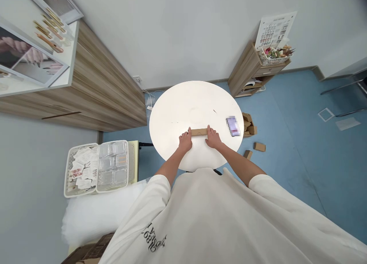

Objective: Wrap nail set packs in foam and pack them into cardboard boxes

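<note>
1. At far left, white baskets (67, 172) of packets and clear cases sit beside the person, well apart from the tabletop (177, 107).
2. The left hand (185, 140) touches the left end of a slim cardboard box (199, 132); its fingers are bent and close together, but whether they pinch or merely press cannot be told.
3. The box lies crosswise between both hands, near the tabletop's closer edge. It is probably light and fairly stiff, with dry, grippy sides that could dent under a hard squeeze; the two short ends look like the steadiest hold.
4. The right hand (213, 137) touches the right end, its fingers bent, the pinch again unclear.
5. Farther right lies a blurred purple item (233, 126); beyond, an open carton (249, 126) stands on the floor.
</note>
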A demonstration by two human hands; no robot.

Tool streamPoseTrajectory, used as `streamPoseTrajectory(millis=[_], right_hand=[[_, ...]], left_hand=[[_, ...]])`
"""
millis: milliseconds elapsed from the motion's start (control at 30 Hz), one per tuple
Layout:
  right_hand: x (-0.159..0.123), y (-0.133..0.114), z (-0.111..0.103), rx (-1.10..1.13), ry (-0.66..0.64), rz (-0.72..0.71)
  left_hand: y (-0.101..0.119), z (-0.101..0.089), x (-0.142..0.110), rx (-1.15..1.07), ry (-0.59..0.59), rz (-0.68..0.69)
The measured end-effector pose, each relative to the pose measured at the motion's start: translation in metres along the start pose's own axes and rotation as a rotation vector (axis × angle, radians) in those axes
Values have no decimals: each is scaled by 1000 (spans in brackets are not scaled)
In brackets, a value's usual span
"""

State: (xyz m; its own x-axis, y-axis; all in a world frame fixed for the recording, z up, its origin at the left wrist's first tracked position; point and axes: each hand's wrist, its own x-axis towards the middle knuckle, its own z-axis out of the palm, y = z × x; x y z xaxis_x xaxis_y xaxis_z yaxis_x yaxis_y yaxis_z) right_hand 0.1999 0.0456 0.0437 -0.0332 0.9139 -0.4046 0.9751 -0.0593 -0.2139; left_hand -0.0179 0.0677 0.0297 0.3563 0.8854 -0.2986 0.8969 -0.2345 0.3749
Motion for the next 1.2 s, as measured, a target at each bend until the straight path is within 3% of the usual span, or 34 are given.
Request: streamPoseTrajectory(millis=[233, 500, 733, 1000, 1200], right_hand=[[-38, -4, 18, 217, 98, 15], [-63, 2, 52, 249, -17, 25], [-61, -6, 52, 218, -24, 60], [-76, -20, 53, 326, -35, 139], [-92, -24, 53, 356, -46, 139]], left_hand=[[-1, 10, -43, -193, 23, 30], [-10, 39, -64, -188, -74, 45], [-6, 42, -68, -163, -37, 29], [-3, 43, -78, -299, -133, -79], [-2, 38, -79, -355, -43, -96]])
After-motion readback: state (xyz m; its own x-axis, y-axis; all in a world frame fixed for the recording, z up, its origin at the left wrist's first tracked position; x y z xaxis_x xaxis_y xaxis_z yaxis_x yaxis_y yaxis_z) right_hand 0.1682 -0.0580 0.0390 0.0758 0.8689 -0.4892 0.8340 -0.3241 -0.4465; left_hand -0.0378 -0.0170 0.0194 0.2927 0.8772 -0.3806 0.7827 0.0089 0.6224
